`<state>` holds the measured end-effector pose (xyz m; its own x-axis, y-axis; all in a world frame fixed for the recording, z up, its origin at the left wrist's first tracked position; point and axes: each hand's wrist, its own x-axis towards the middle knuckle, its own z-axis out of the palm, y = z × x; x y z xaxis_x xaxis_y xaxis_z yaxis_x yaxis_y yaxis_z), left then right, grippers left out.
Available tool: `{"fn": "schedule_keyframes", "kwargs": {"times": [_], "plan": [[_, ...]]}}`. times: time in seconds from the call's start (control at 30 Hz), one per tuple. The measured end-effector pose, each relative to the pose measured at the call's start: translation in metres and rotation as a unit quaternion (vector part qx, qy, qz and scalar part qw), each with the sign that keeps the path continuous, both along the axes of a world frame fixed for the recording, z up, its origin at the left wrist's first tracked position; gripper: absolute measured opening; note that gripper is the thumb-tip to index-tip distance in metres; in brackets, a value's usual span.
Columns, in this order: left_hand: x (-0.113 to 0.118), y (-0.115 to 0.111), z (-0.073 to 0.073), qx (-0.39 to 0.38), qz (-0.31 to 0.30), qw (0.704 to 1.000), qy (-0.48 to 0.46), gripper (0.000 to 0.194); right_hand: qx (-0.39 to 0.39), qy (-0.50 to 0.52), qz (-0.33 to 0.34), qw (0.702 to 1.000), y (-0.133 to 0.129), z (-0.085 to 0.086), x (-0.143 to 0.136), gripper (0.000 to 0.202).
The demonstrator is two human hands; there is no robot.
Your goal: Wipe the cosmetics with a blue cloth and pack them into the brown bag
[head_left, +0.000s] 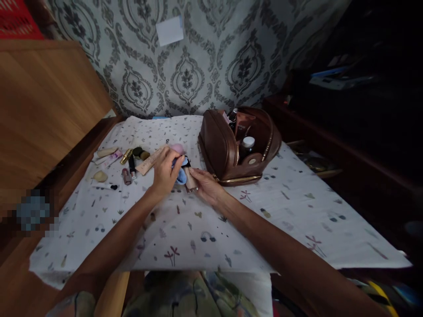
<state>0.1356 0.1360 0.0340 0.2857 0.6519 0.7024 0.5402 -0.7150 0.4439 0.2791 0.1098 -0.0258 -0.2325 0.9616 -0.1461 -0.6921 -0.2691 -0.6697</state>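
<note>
My right hand [207, 185] is closed around a small bottle of beige liquid [191, 181], which looks like foundation, with a black top. My left hand [165, 171] pinches a light blue cloth [181, 177] against the bottle's upper part. Just behind the left hand lies a pink makeup sponge [178, 148], partly hidden. A beige tube [145, 165] lies to the left, its far end behind my fingers. Right of the hands stands an open brown cosmetic bag [216, 145]; inside, a jar with a white lid [248, 142] and other items show.
Several cosmetics lie on the left of the patterned white tablecloth [198, 233]: a gold tube [126, 156], a black tube [131, 166], a small bottle [126, 176] and a thin brush [105, 186]. A wooden panel [49, 97] rises at left; dark furniture stands right.
</note>
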Motion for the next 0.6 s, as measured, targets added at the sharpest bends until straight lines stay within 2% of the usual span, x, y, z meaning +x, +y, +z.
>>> {"fn": "schedule_keyframes", "kwargs": {"times": [0.07, 0.17, 0.27, 0.33, 0.43, 0.6], "plan": [[0.005, 0.001, -0.005, 0.004, 0.006, 1.000, 0.007, 0.022, 0.001, 0.007, 0.001, 1.000, 0.000, -0.002, -0.001, 0.027], [0.005, -0.008, -0.020, -0.010, -0.012, 0.999, 0.036, 0.019, 0.009, 0.022, -0.009, 1.000, 0.002, -0.005, 0.000, 0.025], [-0.005, -0.026, -0.036, -0.020, -0.050, 0.996, 0.070, 0.017, 0.013, 0.027, -0.013, 0.999, 0.004, -0.008, 0.001, 0.024], [-0.014, -0.035, -0.041, -0.024, -0.083, 0.992, 0.091, 0.017, 0.018, 0.023, -0.005, 1.000, 0.005, -0.010, 0.002, 0.024], [-0.022, -0.038, -0.039, -0.033, -0.103, 0.989, 0.104, 0.017, 0.023, 0.016, 0.010, 1.000, 0.006, -0.010, 0.002, 0.023], [-0.014, -0.017, -0.025, -0.027, -0.043, 0.998, 0.045, 0.014, -0.032, 0.044, 0.039, 0.998, 0.005, -0.013, 0.001, 0.023]]}}
